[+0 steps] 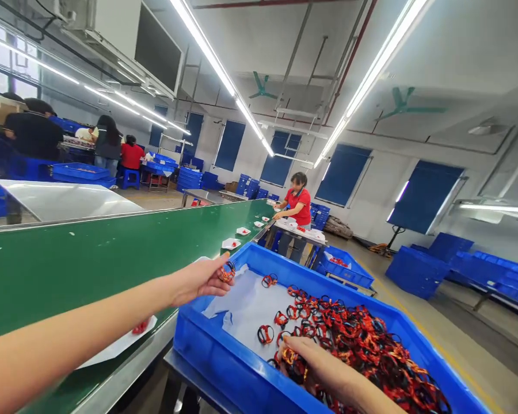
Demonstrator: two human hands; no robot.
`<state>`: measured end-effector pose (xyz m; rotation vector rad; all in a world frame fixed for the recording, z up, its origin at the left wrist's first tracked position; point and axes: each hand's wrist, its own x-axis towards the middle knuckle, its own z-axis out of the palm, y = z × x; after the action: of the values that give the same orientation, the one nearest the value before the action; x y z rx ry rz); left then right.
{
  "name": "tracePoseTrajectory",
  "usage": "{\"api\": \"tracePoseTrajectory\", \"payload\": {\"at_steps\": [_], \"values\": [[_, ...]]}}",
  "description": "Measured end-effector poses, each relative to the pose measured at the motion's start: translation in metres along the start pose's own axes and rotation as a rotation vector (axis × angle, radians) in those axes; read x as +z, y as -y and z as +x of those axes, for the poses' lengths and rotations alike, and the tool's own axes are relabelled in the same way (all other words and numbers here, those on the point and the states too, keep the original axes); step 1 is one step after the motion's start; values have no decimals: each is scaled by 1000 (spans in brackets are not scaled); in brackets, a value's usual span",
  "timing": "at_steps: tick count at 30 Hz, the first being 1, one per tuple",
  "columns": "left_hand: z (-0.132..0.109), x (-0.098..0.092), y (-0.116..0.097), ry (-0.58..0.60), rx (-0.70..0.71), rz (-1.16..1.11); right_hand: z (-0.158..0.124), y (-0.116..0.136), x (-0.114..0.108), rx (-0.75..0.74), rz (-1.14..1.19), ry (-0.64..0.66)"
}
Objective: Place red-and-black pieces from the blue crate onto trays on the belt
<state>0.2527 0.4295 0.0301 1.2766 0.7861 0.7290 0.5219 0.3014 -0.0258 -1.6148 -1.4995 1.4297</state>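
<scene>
Two bare hands work over one blue plastic crate [185, 339] in the head view. Left hand [198, 280], at centre frame, is closed on a red-and-black woven loop [227, 271], held at the fingertips above the crate's upper corner. Right hand [313, 362], lower centre, is curled into the heap of loops [354, 345], gripping at least one; the exact count is hidden. The heap lies lengthwise from crate centre toward the lower right corner, under the right hand and to the right of the left, so the right hand is nearer. A white plastic liner [246, 305] shows at the crate's upper left, beside a green conveyor belt [90, 270]. A person in a red shirt [296, 207] stands well beyond.
</scene>
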Motion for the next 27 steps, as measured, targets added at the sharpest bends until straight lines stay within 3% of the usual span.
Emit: {"api": "tracePoseTrajectory", "payload": {"at_steps": [4,10,16,22,27], "values": [[-31,-19,-7,-50,-176,-233,-1,2,2,-33,13,6],[-56,-39,10,-145,-254,-289,-1,2,3,70,35,0],[-70,-62,23,-172,-161,-299,9,-10,1,58,99,46],[-90,-80,25,-135,-83,-258,28,-29,-6,13,117,-9],[-120,-90,25,-189,-81,-42,30,-24,-8,15,227,56]]}}
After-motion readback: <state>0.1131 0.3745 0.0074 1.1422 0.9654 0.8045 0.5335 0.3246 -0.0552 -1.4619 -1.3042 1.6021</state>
